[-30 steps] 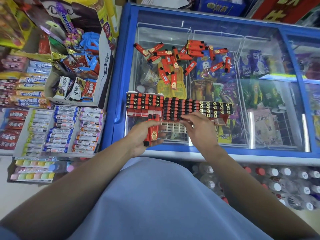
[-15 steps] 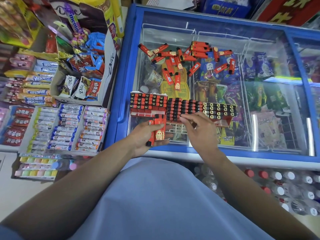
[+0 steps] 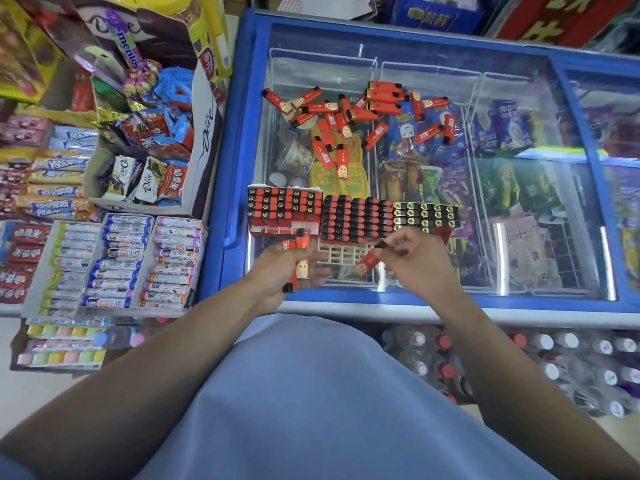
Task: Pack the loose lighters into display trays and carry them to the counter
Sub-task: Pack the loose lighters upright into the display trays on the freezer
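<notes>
Two display trays [image 3: 349, 216] sit side by side on the glass lid of a blue chest freezer [image 3: 235, 168], their rows filled with red and black lighters; the near row of the right tray shows bare white slots [image 3: 341, 254]. Farther back on the glass, a heap of loose lighters [image 3: 360, 116] lies scattered, red with black caps, some showing a barcode label, some a small cartoon figure. The left hand [image 3: 277, 277] grips a small bunch of red lighters [image 3: 299, 261], its fingers curled beneath them, just before the left tray. The right hand [image 3: 417, 258] pinches a single lighter [image 3: 369, 259] by its black cap between thumb and fingers, the body tilted down over the bare slots. To the left, a white carton [image 3: 204, 133] reads "Dove"; above it, a purple roll reads "mentos" [image 3: 126, 51]; other packets carry Chinese script too small to read.
</notes>
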